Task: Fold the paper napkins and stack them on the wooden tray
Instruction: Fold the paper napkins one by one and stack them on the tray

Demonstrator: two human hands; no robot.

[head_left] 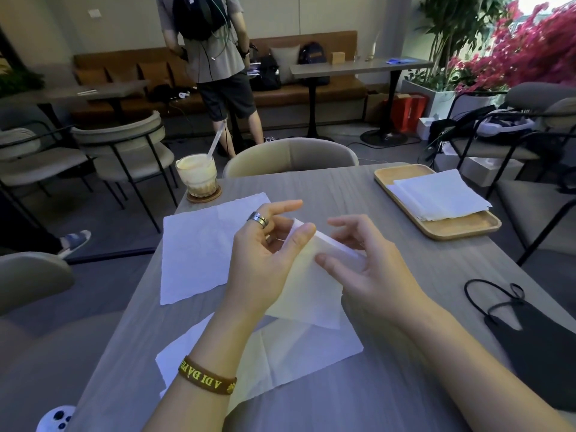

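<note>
Both hands hold a white paper napkin (308, 288) lifted above the middle of the table. My left hand (265, 251) pinches its top left corner between thumb and fingers. My right hand (364, 263) grips the folded top edge a little to the right. One flat napkin (199, 251) lies on the table at the left. Another flat napkin (280, 353) lies beneath my forearms near the front edge. The wooden tray (461, 229) sits at the far right with several folded napkins (439, 194) stacked on it.
A glass of iced drink (198, 174) with a straw stands on a coaster at the table's far left corner. A black face mask (530, 338) lies at the right edge. Chairs surround the table; a person (218, 57) stands beyond it.
</note>
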